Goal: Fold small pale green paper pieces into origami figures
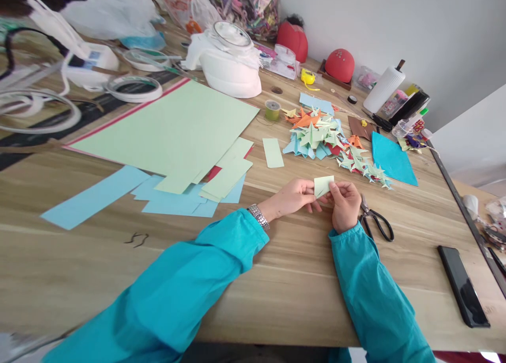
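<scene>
Between my two hands is a small pale green piece of paper (pixel 323 185), raised just off the table, with a crease or edge showing near its lower side. My left hand (pixel 294 198) pinches its left edge between thumb and fingers. On the right edge, the thumb and fingers of my right hand (pixel 344 204) are closed on the same paper. A pale green paper strip (pixel 273 153) lies beyond my left hand. Black-handled scissors (pixel 375 219) rest beside my right wrist. Farther back sits a pile of folded paper stars (pixel 314 134) in green, orange, blue and red.
Large green sheets (pixel 169 126) and blue paper strips (pixel 95 197) spread across the left. A spool (pixel 272 110) stands near the stars. At right lie a teal sheet (pixel 393 157) and a black phone (pixel 463 286). Tape rolls (pixel 134 89) and a white cloth-covered object (pixel 231 68) are behind.
</scene>
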